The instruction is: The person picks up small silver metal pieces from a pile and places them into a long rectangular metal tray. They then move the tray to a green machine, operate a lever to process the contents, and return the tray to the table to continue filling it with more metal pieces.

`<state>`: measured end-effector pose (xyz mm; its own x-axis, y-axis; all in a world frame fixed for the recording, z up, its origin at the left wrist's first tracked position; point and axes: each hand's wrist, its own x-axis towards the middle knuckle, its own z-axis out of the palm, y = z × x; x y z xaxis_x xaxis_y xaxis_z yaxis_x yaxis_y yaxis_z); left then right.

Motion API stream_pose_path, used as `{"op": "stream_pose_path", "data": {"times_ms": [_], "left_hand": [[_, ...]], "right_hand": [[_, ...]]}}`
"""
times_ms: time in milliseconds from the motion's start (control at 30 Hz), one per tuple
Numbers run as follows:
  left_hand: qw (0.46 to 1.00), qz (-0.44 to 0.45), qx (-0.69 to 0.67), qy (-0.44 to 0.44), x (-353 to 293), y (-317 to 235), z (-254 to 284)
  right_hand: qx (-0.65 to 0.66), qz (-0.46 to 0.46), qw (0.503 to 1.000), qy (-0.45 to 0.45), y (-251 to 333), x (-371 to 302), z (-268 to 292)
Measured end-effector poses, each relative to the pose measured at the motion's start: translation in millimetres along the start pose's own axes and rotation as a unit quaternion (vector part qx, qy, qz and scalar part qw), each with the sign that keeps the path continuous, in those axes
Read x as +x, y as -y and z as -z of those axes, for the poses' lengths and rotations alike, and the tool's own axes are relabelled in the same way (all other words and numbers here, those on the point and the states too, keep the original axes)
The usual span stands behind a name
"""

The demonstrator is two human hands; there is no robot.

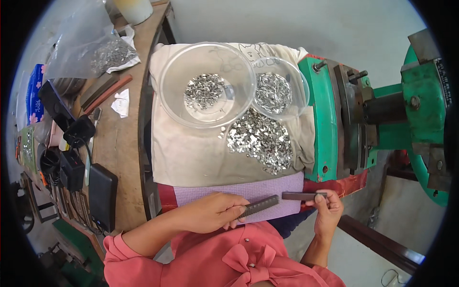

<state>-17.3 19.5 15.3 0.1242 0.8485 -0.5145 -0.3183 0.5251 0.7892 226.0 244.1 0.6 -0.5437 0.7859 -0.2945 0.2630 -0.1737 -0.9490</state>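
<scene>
My left hand [215, 213] grips a dark flat bar [260, 205] by its near end, over a lilac cloth [239, 192] on my lap. My right hand [327, 210] pinches a second dark bar [299, 195] between thumb and fingers, just right of the first. The two bars lie almost end to end, a small gap between them. On the beige cloth [191, 162] beyond lies a loose pile of small shiny metal pieces [260, 141]. Two clear bowls hold more such pieces: a large one [206, 86] and a smaller one [277, 91].
A green machine [330, 110] with dark steel parts stands at the right. The wooden bench [122, 138] on the left carries a black box [103, 196], cables, a clear plastic bag of metal bits [93, 43], a blue packet [34, 91] and a white cup [134, 8].
</scene>
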Motion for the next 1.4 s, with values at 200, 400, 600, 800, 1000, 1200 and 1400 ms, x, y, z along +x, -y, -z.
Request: {"op": "stream_pose_path", "data": {"times_ms": [200, 400, 600, 800, 1000, 1200, 1400], "left_hand": [[0.963, -0.051, 0.203, -0.169, -7, 7, -10], [0.911, -0.028, 0.171, -0.374, -25, 11, -33], [0.81, -0.11, 0.313, -0.483, -30, 22, -20], [0.752, -0.151, 0.384, -0.514, -24, 21, -3], [0.759, -0.138, 0.403, -0.493, -20, 17, 3], [0.784, -0.119, 0.389, -0.468, -18, 15, 8], [0.788, -0.131, 0.37, -0.474, -18, 20, 9]], "right_hand": [[-0.162, 0.057, 0.983, -0.063, -12, 13, 1], [-0.356, 0.242, 0.899, -0.082, 0, 10, -17], [-0.312, 0.317, 0.892, 0.083, 27, 2, -63], [-0.306, 0.394, 0.841, 0.21, 32, 26, -125], [-0.372, 0.353, 0.82, 0.256, 34, 33, -138], [-0.413, 0.312, 0.799, 0.306, 45, 37, -142], [-0.395, 0.29, 0.806, 0.332, 54, 43, -134]]}}
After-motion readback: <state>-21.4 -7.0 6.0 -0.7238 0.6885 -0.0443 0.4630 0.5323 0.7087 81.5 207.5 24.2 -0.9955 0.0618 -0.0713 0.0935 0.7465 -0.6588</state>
